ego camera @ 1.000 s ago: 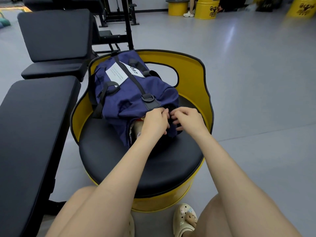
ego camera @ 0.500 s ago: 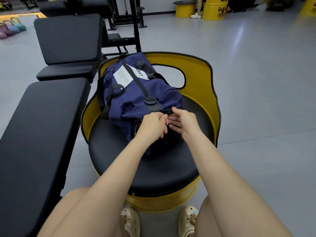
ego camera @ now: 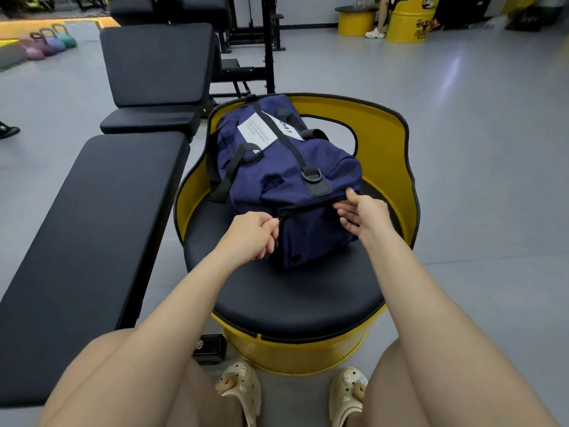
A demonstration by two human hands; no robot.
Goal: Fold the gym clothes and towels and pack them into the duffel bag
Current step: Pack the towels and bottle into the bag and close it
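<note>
Left hand (ego camera: 251, 234) curled tight at the near-left corner of the duffel bag (ego camera: 286, 180), thumb and fingers pinching the zipper pull (ego camera: 280, 217) where the zip line starts. Navy duffel bag lies lengthwise on the black cushion of a yellow barrel seat (ego camera: 388, 167), white label (ego camera: 268, 131) facing up, black carry straps loose over its left side, a D-ring tab (ego camera: 314, 177) near the front end. Zip line along the near end reads closed — no contents visible. Right hand (ego camera: 361, 212) at the near-right corner of the bag: thumb on top at the seam, fingers bent against the end panel — holding the fabric there. Hands sit well apart, one at each end of the zip.

Surroundings, left to right: kettlebells (ego camera: 49, 41) on the floor far left, black padded gym bench (ego camera: 86, 241) beside the seat, yellow barrels (ego camera: 406, 24) at far right. Beige clogs (ego camera: 243, 388) at bottom edge.
</note>
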